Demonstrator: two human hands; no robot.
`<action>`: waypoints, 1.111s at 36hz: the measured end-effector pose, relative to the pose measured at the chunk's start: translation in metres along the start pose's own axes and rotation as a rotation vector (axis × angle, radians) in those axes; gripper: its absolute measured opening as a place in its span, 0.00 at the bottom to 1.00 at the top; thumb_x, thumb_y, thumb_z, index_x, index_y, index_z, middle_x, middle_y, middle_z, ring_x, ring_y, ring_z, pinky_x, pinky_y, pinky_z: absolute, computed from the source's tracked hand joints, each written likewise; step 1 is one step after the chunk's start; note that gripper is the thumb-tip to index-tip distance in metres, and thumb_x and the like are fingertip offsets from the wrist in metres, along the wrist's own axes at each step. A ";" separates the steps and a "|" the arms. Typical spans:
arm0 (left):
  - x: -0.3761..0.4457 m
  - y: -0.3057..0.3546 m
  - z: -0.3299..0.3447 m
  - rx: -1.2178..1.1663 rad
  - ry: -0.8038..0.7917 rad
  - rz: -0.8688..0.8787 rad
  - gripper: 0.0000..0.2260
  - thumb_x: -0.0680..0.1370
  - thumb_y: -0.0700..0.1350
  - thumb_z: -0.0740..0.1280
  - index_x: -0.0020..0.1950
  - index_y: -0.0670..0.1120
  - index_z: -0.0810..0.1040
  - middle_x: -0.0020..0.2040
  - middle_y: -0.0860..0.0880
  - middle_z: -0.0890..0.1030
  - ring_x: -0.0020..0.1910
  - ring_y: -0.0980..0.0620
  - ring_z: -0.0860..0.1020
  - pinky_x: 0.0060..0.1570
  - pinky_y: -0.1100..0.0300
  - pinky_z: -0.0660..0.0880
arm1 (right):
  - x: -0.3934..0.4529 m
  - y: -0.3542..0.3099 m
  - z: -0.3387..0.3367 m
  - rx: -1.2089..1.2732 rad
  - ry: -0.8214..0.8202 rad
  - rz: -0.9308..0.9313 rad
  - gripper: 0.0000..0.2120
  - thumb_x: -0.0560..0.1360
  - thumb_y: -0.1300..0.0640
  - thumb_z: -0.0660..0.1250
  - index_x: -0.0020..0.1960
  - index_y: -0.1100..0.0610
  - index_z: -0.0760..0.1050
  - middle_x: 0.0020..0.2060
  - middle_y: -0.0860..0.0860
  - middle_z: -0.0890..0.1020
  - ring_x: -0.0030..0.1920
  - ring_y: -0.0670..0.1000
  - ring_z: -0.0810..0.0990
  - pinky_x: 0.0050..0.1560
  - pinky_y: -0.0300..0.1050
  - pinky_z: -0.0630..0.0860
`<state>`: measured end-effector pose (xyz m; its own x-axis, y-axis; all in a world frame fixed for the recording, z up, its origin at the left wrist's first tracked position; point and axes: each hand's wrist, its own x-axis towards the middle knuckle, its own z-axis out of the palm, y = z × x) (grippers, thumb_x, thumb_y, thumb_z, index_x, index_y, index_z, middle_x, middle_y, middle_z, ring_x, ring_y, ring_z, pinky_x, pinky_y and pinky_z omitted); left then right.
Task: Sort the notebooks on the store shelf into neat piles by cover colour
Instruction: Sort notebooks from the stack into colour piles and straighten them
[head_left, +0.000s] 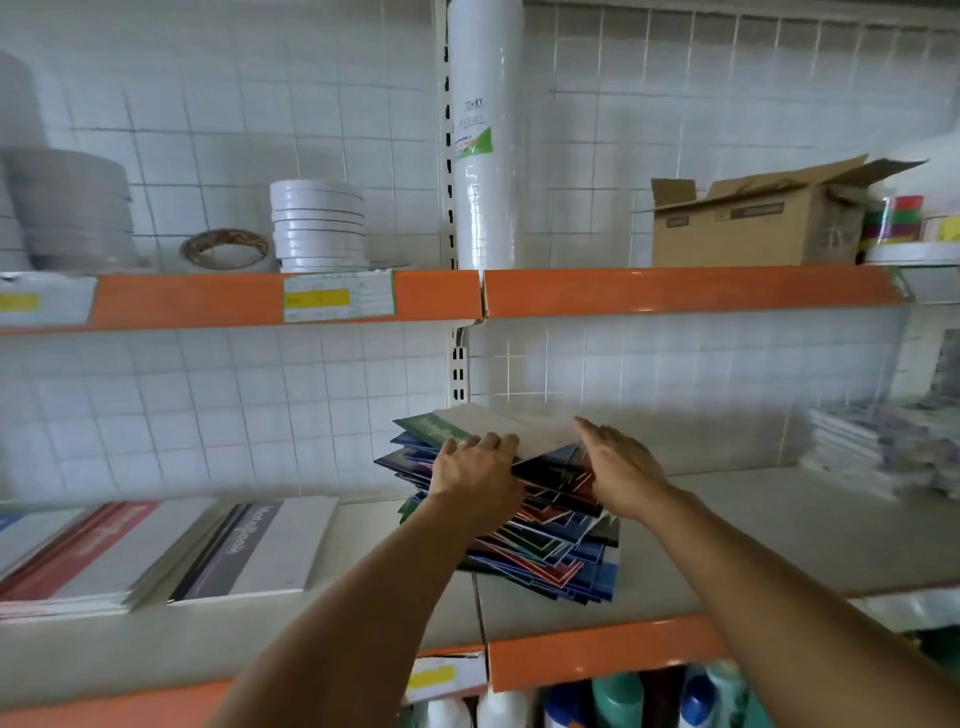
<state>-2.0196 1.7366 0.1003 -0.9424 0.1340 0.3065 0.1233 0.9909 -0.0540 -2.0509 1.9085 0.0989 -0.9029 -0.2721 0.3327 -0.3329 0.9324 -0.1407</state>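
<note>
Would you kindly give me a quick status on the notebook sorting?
Left hand and right hand both flat on top of the mixed notebook stack. Stack askew, colours unsorted. White sheet on top. Nothing blocking.

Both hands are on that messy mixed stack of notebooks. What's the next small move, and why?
Probably lift the white-backed top notebook off the stack and set it aside: the left hand and right hand already flank it, and the covers below are mixed and fanned.
</note>
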 end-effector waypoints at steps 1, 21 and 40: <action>-0.002 0.000 -0.001 0.018 0.008 -0.008 0.23 0.78 0.48 0.61 0.73 0.49 0.60 0.67 0.48 0.71 0.66 0.46 0.70 0.69 0.47 0.62 | 0.001 -0.001 0.000 0.000 -0.022 -0.004 0.41 0.74 0.71 0.62 0.79 0.53 0.45 0.75 0.54 0.61 0.73 0.54 0.62 0.72 0.48 0.60; -0.016 -0.004 -0.013 0.141 0.029 -0.187 0.19 0.78 0.40 0.65 0.68 0.45 0.66 0.63 0.45 0.70 0.60 0.46 0.74 0.54 0.52 0.78 | -0.004 0.011 0.000 -0.242 0.146 -0.269 0.25 0.74 0.67 0.62 0.69 0.52 0.67 0.63 0.50 0.70 0.64 0.52 0.66 0.69 0.46 0.60; -0.089 -0.016 -0.017 0.115 0.118 -0.221 0.25 0.81 0.39 0.56 0.76 0.51 0.55 0.74 0.49 0.63 0.69 0.46 0.68 0.60 0.50 0.74 | -0.033 0.002 -0.007 -0.180 0.104 -0.423 0.34 0.76 0.72 0.56 0.77 0.50 0.53 0.65 0.53 0.68 0.62 0.51 0.68 0.58 0.42 0.70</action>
<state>-1.9325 1.7089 0.0905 -0.8990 -0.0785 0.4308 -0.1241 0.9891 -0.0787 -2.0200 1.9210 0.0945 -0.6633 -0.6202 0.4188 -0.6048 0.7739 0.1880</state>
